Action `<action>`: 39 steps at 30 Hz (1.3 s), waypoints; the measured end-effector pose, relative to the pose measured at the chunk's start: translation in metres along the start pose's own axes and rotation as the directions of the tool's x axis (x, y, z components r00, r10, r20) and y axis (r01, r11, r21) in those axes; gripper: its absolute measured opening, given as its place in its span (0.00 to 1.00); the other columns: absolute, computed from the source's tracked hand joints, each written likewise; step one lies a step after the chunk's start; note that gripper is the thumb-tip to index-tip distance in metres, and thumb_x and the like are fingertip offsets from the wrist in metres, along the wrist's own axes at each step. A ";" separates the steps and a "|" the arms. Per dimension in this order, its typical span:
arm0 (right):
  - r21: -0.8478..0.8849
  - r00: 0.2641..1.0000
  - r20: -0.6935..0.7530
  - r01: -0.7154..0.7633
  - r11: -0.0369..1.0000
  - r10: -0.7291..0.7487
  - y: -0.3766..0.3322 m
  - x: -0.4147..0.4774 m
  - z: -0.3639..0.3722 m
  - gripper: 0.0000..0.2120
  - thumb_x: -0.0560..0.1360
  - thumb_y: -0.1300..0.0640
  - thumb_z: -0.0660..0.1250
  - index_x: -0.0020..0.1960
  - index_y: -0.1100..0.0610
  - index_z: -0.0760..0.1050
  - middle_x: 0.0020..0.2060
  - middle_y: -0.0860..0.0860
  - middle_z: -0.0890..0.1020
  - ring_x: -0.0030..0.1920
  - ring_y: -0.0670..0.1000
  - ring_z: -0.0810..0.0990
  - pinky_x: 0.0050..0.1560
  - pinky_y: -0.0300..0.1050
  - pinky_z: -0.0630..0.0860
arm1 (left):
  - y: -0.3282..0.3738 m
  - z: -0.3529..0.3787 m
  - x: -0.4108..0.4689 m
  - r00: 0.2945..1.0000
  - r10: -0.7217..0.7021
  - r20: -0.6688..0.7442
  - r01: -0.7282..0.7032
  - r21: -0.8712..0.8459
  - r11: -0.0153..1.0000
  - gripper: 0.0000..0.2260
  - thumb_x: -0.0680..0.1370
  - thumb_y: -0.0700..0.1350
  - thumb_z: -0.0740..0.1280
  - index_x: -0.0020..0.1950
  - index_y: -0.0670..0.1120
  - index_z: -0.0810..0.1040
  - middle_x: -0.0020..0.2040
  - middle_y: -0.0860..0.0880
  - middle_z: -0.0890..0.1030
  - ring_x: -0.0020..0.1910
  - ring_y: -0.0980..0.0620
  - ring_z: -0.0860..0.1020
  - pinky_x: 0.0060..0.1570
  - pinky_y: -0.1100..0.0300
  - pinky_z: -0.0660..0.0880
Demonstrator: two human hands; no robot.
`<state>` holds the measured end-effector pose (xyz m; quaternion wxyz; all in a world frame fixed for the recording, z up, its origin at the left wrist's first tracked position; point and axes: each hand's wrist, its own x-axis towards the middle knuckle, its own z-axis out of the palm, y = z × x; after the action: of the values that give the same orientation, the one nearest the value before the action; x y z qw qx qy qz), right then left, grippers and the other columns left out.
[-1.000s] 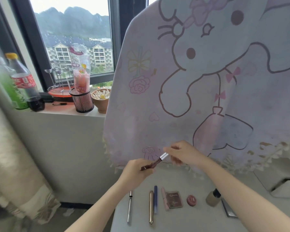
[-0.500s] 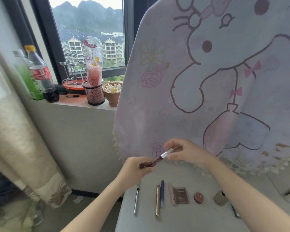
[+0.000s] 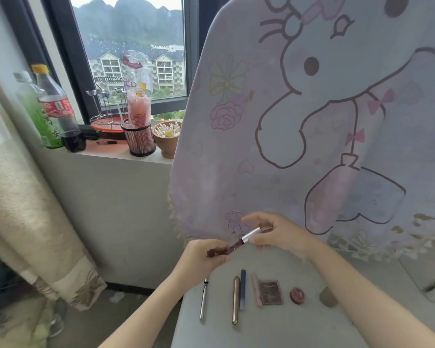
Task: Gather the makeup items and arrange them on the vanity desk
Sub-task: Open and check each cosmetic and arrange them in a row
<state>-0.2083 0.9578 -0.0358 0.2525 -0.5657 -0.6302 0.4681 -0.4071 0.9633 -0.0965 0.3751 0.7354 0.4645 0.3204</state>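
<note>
Both bare forearms come in from the bottom edge, angled inward. Left hand (image 3: pixel 202 256) sits lower, fingers curled round the dark end of a slim tube (image 3: pixel 236 244). Right hand (image 3: pixel 281 234) sits higher, thumb and fingers pinching the silver end. Hands near, not touching.

We are seeing only part of a blurred brownish bottle (image 3: pixel 327 297), our right forearm (image 3: pixel 362 297) covering its right side.
</note>
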 end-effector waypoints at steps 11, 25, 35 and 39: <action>-0.015 0.998 -0.063 0.018 1.000 -0.019 0.006 0.007 0.008 0.09 0.72 0.65 0.68 0.42 0.51 0.74 0.30 0.49 0.76 0.29 0.44 0.74 0.31 0.34 0.70 | -0.013 0.002 -0.003 0.999 -0.040 -0.032 0.040 0.007 0.999 0.07 0.69 0.40 0.72 0.46 0.45 0.83 0.32 0.60 0.77 0.30 0.66 0.72 0.37 0.72 0.68; 0.060 0.991 -0.120 -0.050 0.997 0.057 0.025 0.030 0.020 0.09 0.73 0.69 0.65 0.40 0.57 0.75 0.23 0.47 0.77 0.21 0.38 0.73 0.26 0.30 0.69 | -0.035 0.012 -0.019 0.983 -0.186 -0.009 0.186 0.029 0.982 0.07 0.73 0.43 0.68 0.49 0.46 0.82 0.37 0.52 0.80 0.35 0.61 0.73 0.35 0.74 0.66; 0.056 0.980 -0.105 -0.164 0.985 0.169 0.049 0.049 0.042 0.11 0.72 0.69 0.65 0.39 0.54 0.75 0.31 0.51 0.77 0.21 0.38 0.75 0.25 0.29 0.68 | -0.052 0.026 -0.029 0.963 -0.269 -0.032 0.270 0.025 0.963 0.07 0.74 0.43 0.68 0.50 0.45 0.81 0.35 0.55 0.74 0.32 0.61 0.68 0.31 0.73 0.64; 0.064 0.976 -0.111 -0.181 0.981 0.187 0.052 0.054 0.044 0.13 0.73 0.69 0.64 0.37 0.52 0.74 0.32 0.50 0.77 0.21 0.37 0.75 0.25 0.29 0.68 | -0.055 0.028 -0.028 0.958 -0.286 -0.034 0.287 0.021 0.958 0.08 0.74 0.43 0.67 0.51 0.44 0.81 0.41 0.51 0.75 0.34 0.62 0.69 0.34 0.72 0.64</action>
<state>-0.2332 0.9917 -0.1117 0.2594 -0.6412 -0.5465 0.4721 -0.4187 0.9460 -0.1607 0.4007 0.6602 0.5761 0.2679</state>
